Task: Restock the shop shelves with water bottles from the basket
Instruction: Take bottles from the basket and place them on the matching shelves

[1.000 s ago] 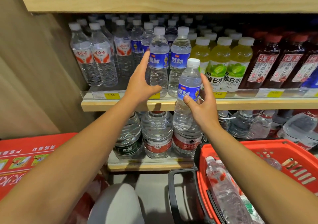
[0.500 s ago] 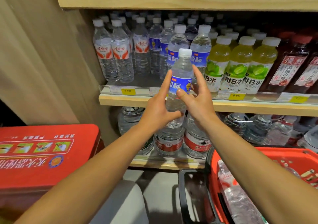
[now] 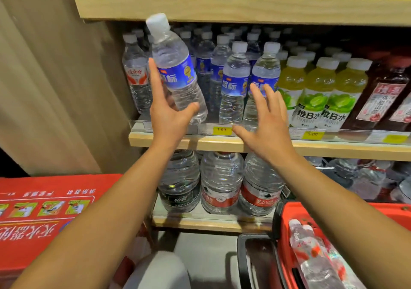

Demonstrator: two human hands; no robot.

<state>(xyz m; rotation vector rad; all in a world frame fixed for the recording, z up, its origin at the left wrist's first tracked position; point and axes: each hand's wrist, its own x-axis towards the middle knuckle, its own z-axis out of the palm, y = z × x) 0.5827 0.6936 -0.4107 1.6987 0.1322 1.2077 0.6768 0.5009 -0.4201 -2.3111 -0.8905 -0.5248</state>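
tilted bottle, loose hold, crowded shelf

the left hand (image 3: 169, 119) holds a blue-label water bottle (image 3: 175, 71) low on its body, thumb on one side and fingers up the other, with the fingers fairly straight. it is a light grip on the bottom third only. the bottle leans left, its cap just under the upper shelf board (image 3: 244, 8), its base just above the clear front rail (image 3: 222, 131) of the middle shelf. the right hand (image 3: 266, 124) is released, fingers spread, holding nothing, in front of the standing blue-label bottles (image 3: 235, 82).

risks, as i judge them: the hold is low and the bottle top-heavy, so it could pivot out of the fingers and drop onto the rail or the floor. tilted like this, its base may catch the rail instead of clearing it. the gap it seems meant for sits between the red-label bottles (image 3: 135, 77) and the blue-label row, and a sideways push could knock a neighbour over. the cap could also bump the board above if lifted further.

more bottles wait in the red basket (image 3: 287, 222) at lower right.
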